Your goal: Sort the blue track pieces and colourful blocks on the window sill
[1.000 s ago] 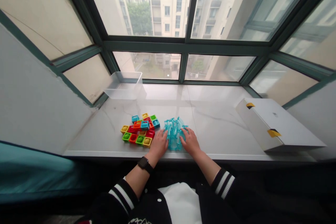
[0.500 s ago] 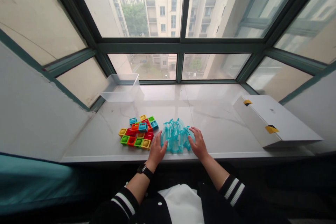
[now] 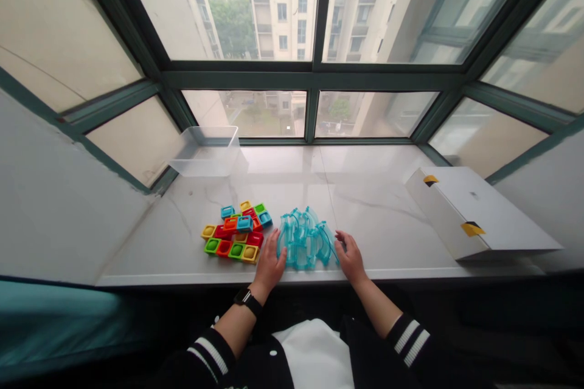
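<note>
A pile of translucent blue curved plastic track pieces (image 3: 305, 240) lies near the front edge of the sill. My left hand (image 3: 271, 260) rests at the pile's left side, fingers stretched and thumb apart, touching or nearly touching the pieces. At the right side of the pile is my right hand (image 3: 350, 256), its fingers loosely bent and apart, with nothing seen in it. Left of my left hand sits a heap of red, green, yellow and blue toy blocks (image 3: 236, 234), several of them with round hollows on top.
A clear plastic bin (image 3: 205, 161) stands at the back left by the window. On the right, a white box (image 3: 483, 213) with yellow-and-black tabs lies on the sill. Window frames (image 3: 237, 80) close off the back, and the marble sill (image 3: 383, 243) ends at a front edge.
My right hand has shifted slightly right and toward me, away from the track pieces, its fingers more bent. My left hand stays at the pile's left side. The view has moved a little.
</note>
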`<state>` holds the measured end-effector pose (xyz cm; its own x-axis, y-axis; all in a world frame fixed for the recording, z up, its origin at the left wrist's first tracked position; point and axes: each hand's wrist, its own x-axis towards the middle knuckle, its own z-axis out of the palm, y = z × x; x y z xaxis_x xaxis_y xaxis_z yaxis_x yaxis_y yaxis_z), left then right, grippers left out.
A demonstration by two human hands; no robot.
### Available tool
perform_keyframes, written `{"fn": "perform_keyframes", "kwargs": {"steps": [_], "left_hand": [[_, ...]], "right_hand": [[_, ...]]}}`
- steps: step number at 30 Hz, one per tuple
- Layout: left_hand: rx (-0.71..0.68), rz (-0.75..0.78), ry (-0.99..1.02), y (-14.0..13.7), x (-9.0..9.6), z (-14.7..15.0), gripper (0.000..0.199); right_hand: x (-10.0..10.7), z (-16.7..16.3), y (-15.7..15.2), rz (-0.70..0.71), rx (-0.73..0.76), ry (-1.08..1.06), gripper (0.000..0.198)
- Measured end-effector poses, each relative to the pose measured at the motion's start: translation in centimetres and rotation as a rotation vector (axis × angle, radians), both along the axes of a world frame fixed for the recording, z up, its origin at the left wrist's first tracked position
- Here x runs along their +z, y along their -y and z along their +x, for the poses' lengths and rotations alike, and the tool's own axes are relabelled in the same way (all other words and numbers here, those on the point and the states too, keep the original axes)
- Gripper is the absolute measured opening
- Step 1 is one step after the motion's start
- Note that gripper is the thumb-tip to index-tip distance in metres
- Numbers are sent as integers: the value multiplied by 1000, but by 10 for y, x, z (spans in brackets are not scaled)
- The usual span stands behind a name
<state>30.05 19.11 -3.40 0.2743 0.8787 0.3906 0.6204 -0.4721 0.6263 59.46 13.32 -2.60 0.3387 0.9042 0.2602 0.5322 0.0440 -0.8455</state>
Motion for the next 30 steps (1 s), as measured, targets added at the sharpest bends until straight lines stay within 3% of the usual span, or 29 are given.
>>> {"fn": "perform_keyframes", "kwargs": {"steps": [6,14,18,25,30], "left_hand": [[4,-24,-3,2,-2,-2,58],[-9,-55,4,1,-2,-4,59],[0,-22,-5,0,-6,-5,60],[-13,7,-15,-1,-3,-4,59],[-60,59,15,6,10,-5,61]], "right_hand": [[3,3,1,-107,-36,20,41],[7,6,0,-145,2,24,40],[3,8,0,-124,-37,-117,40],[7,16,-7,-108,-140,-553,56],[25,14,-1,-36,-127,-512,52]]}}
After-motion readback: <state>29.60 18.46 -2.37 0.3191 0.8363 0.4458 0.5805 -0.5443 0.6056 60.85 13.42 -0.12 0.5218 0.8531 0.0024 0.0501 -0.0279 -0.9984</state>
